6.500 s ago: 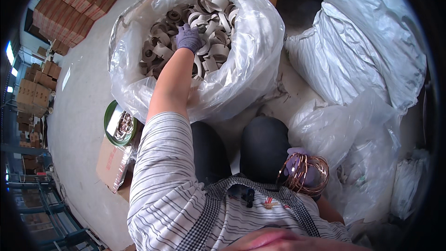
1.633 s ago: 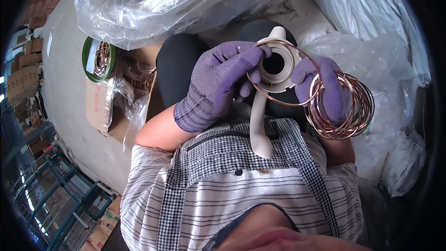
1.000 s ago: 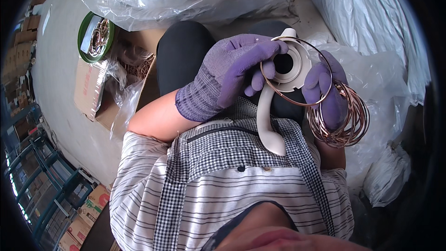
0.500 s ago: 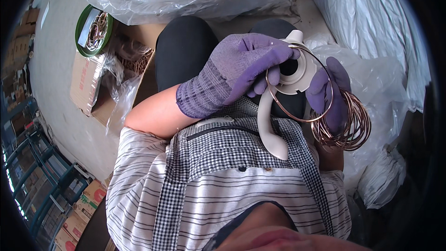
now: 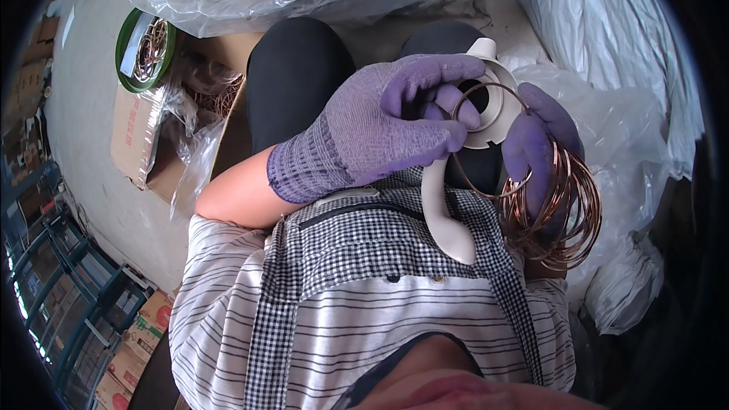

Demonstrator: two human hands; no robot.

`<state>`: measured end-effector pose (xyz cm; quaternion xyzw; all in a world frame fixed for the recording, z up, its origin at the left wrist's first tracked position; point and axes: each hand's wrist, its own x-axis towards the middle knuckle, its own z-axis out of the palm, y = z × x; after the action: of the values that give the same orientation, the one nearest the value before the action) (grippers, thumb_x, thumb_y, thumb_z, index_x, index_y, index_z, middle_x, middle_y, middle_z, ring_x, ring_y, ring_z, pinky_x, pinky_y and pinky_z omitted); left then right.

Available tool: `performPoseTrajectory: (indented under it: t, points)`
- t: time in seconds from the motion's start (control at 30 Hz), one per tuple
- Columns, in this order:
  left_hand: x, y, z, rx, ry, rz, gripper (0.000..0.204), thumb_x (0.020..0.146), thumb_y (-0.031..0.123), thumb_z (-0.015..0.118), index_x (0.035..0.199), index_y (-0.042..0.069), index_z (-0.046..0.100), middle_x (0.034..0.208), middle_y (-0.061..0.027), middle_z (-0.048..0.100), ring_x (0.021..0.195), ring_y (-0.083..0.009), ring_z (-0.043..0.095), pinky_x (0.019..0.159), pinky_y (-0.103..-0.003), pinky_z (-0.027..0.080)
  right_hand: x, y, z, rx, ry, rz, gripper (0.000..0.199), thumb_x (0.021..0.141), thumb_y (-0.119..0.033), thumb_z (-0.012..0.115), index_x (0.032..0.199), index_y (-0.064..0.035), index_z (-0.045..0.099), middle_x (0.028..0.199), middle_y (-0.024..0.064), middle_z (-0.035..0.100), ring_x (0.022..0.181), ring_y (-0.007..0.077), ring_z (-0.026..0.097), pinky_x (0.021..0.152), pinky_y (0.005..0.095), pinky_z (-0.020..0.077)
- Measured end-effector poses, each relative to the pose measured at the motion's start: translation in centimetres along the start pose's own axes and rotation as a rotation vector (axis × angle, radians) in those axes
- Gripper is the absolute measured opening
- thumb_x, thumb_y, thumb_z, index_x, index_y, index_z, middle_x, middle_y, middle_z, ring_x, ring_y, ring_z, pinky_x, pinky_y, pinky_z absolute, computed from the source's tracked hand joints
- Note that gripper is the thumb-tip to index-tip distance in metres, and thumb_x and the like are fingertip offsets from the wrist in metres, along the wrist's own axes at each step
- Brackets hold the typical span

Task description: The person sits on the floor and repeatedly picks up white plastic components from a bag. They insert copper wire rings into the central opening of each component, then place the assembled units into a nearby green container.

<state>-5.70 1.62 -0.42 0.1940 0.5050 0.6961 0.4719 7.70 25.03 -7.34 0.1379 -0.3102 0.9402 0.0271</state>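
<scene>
Off-white part (image 5: 498, 118) has a round opening and curved handle (image 5: 444, 220).

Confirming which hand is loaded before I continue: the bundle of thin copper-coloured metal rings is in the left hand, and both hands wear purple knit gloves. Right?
Not quite: the bundle of thin copper-coloured metal rings is in the right hand, not the left hand, as the head view shows. Both do wear purple knit gloves.
</scene>
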Motion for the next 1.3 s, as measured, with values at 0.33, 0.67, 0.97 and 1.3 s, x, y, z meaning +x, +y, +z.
performPoseTrajectory:
  t: [0.33, 0.67, 0.97, 1.3]
  points:
    - [-0.9, -1.2, 0.3, -0.184, 0.156, -0.081, 0.049, 0.093, 0.005, 0.074, 0.138, -0.004, 0.056, 0.095, -0.0056, 0.07, 0.068, -0.0064, 0.059, 0.061, -0.019, 0.049, 0.8, -1.3, 5.6, -0.688, 0.41, 0.158, 0.055, 0.103, -0.012, 0.06, 0.15, 0.0091, 0.04, 0.08, 0.0049, 0.065, 0.059, 0.0049, 0.055, 0.055, 0.016, 0.0443]
    - [-0.1, -1.3, -0.9, -0.318, 0.05, -0.051, 0.049, 0.093, 0.007, 0.062, 0.138, -0.011, 0.055, 0.089, -0.0088, 0.07, 0.06, -0.0106, 0.059, 0.059, -0.021, 0.049, 0.9, -1.6, 5.2, -0.765, 0.411, 0.149, 0.058, 0.098, -0.02, 0.07, 0.147, 0.0036, 0.051, 0.081, 0.0025, 0.065, 0.062, 0.004, 0.052, 0.057, 0.0165, 0.0409]
    - [0.0, -1.1, -1.3, -0.302, 0.011, -0.022, 0.057, 0.094, 0.015, 0.058, 0.141, -0.016, 0.048, 0.099, -0.0167, 0.071, 0.068, -0.0174, 0.068, 0.067, -0.025, 0.054, 1.1, -1.8, 4.9, -1.043, 0.374, 0.121, 0.052, 0.1, -0.019, 0.067, 0.145, 0.0018, 0.054, 0.08, 0.0016, 0.064, 0.061, 0.0039, 0.053, 0.058, 0.0175, 0.0424]
    - [-0.1, -0.8, -1.0, -0.227, 0.033, -0.08, 0.054, 0.098, 0.016, 0.056, 0.141, -0.016, 0.048, 0.101, -0.0177, 0.071, 0.071, -0.017, 0.07, 0.069, -0.024, 0.055, 1.0, -1.4, 5.2, -0.986, 0.461, 0.137, 0.051, 0.099, -0.018, 0.067, 0.145, 0.0021, 0.054, 0.079, 0.0016, 0.063, 0.063, 0.0049, 0.055, 0.059, 0.0178, 0.0445]
